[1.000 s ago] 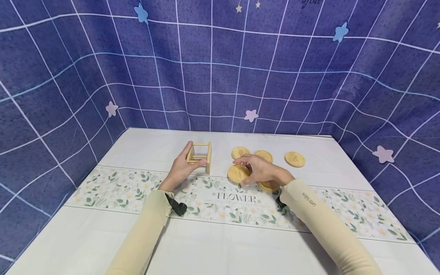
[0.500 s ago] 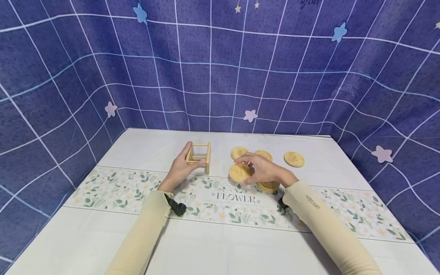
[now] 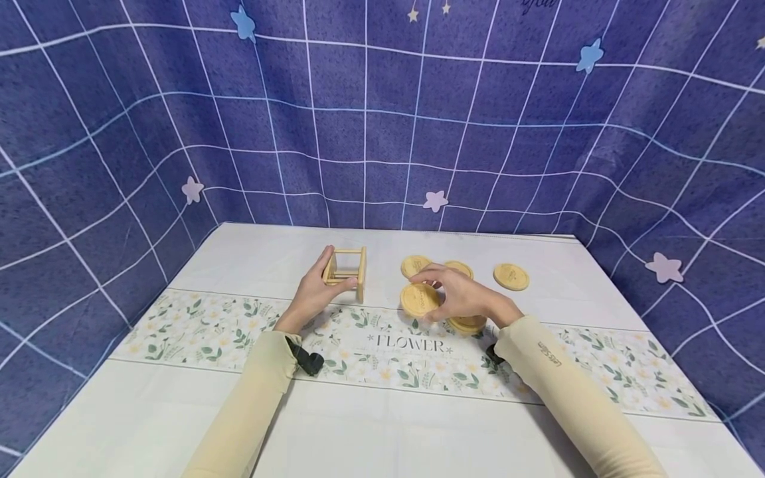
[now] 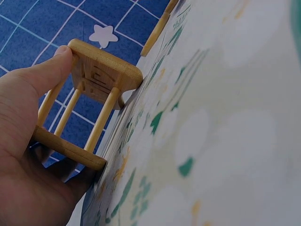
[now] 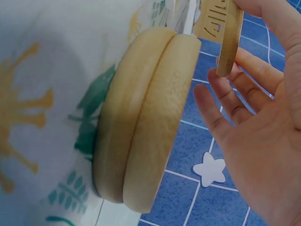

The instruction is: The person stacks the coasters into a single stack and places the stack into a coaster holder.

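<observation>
My left hand (image 3: 313, 292) grips a small wooden coaster holder (image 3: 362, 275), thumb on one end panel and fingers at the other. In the left wrist view, dowels join the holder's two panels, and the near face of the far panel (image 4: 106, 68) is slotted. My right hand (image 3: 460, 292) pinches a round wooden coaster (image 3: 419, 301) by its edge, tilted, with engraved marks on its face. Right under that hand lie two stacked coasters (image 3: 468, 324), partly hidden in the head view; the right wrist view shows the stack (image 5: 146, 122) close up, with the held coaster (image 5: 230, 42) beyond.
Behind the right hand lie a coaster (image 3: 415, 266) and another coaster (image 3: 459, 269), partly covered by the hand. A further coaster (image 3: 511, 277) lies to the right. A floral band lettered FLOWER crosses the white tablecloth (image 3: 382, 425). A blue grid curtain (image 3: 382, 133) hangs behind.
The coaster in my right hand has shifted slightly to the right and tipped a little. My left hand and the holder have stayed in place.
</observation>
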`<state>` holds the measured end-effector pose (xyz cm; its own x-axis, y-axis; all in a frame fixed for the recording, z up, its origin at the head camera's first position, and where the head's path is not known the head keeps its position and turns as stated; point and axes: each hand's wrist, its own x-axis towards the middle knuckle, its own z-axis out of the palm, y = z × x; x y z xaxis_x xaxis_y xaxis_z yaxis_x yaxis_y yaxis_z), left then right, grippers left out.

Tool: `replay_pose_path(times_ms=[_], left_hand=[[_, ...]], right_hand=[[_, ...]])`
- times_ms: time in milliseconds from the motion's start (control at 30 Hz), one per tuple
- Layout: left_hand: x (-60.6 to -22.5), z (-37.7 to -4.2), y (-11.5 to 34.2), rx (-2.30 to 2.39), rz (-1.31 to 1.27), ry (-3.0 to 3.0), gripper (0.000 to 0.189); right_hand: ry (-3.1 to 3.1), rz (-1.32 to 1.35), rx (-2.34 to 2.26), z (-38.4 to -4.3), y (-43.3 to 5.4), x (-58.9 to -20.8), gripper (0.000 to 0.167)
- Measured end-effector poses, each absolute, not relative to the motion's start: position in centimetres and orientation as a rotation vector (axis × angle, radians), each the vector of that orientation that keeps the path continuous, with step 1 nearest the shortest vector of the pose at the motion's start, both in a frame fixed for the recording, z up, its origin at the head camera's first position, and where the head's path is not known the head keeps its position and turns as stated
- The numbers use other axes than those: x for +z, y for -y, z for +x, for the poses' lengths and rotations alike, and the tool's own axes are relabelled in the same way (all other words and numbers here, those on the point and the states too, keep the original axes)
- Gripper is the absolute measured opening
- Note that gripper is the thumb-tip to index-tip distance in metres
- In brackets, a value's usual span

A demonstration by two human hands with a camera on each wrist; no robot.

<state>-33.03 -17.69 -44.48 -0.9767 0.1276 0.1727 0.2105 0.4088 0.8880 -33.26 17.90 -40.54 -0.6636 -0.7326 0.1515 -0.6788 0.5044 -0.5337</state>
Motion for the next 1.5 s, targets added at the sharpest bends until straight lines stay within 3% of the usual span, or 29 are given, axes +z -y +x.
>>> replay_pose_path(times_ms=[433, 1500], left_hand=[[-44.6, -33.2, 17.8, -1.639, -0.312, 2.567, 0.109], [-44.6, -33.1, 17.9, -1.612, -0.300, 2.594, 0.109]], right_hand=[[-2.695, -1.304, -0.871, -33.2, -19.0, -40.0, 0.079], [-2.693, -1.143, -0.908, -32.4, -21.8, -39.5, 0.079]])
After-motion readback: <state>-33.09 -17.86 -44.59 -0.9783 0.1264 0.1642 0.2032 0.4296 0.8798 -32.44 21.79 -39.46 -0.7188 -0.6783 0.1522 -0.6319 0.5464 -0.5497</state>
